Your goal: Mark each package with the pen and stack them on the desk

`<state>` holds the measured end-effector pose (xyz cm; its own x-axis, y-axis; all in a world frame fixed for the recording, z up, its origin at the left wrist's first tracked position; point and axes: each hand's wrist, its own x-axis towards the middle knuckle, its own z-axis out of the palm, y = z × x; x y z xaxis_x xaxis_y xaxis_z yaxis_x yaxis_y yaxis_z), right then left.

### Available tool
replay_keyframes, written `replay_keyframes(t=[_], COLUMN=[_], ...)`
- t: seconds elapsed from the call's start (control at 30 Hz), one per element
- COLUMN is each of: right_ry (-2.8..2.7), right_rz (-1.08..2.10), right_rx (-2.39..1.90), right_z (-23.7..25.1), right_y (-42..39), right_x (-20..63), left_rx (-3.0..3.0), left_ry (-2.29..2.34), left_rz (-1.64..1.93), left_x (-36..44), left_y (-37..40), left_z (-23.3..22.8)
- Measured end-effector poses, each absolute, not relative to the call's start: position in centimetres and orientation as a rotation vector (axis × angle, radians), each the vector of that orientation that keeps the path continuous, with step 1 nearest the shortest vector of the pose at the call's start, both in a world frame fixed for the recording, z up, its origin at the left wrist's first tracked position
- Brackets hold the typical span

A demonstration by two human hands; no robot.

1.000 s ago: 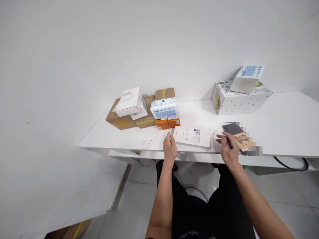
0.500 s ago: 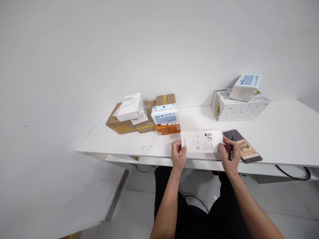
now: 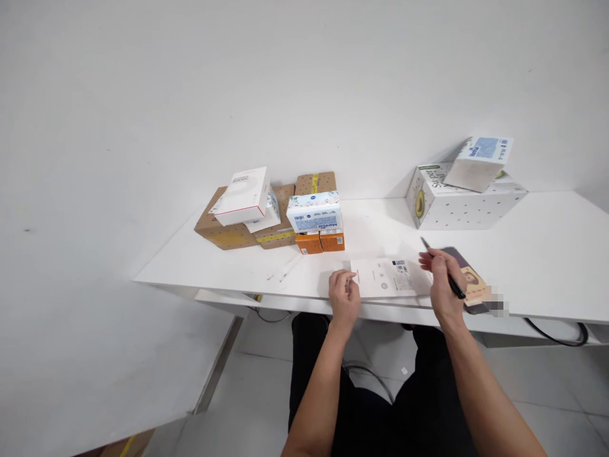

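A flat white box with small print and a label rests at the table's front edge. My left hand is closed at its left end, fingers curled against the edge. To the right of the box, my right hand grips a black pen, its tip pointing up and to the left. Under and beside that hand lies a dark phone with an orange-tan picture card on its back. Part of the phone is hidden by the hand.
Brown cartons, a white box with a red line, a blue-and-white box and orange boxes are grouped at left. An avocado-print box carries a tilted box at the back right. A cable hangs below the table.
The white box has been lowered onto the table. My right hand has let go of it, moved right and turned the pen tip upward. My left hand stays at the box's left end.
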<state>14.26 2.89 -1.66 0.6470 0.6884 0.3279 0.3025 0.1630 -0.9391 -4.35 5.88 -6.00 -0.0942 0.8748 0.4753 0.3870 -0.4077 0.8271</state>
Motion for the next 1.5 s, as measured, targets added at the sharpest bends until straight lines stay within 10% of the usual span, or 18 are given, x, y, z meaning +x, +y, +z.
replay_keyframes(t=[0.47, 0.97, 1.23, 1.5], right_ry=[-1.090, -1.113, -1.342, -0.939], right_rz=[0.919, 0.694, -0.088, 0.029], right_rx=[-1.306, -1.449, -1.862, -1.617], right_z=[-2.0, -2.2, -3.3, -1.2], right_y=[7.5, 6.9, 5.9, 5.7], right_x=[9.9, 9.5, 13.9, 14.6], left_rx=[1.637, 1.461, 1.759, 1.703], left_ry=[1.268, 1.385, 1.553, 1.334], left_rz=[1.371, 1.201, 1.186, 1.433], left_x=[-3.9, -3.9, -3.3, -3.5], left_y=[8.4, 9.2, 9.3, 9.1], left_z=[-6.4, -6.4, -6.4, -4.7])
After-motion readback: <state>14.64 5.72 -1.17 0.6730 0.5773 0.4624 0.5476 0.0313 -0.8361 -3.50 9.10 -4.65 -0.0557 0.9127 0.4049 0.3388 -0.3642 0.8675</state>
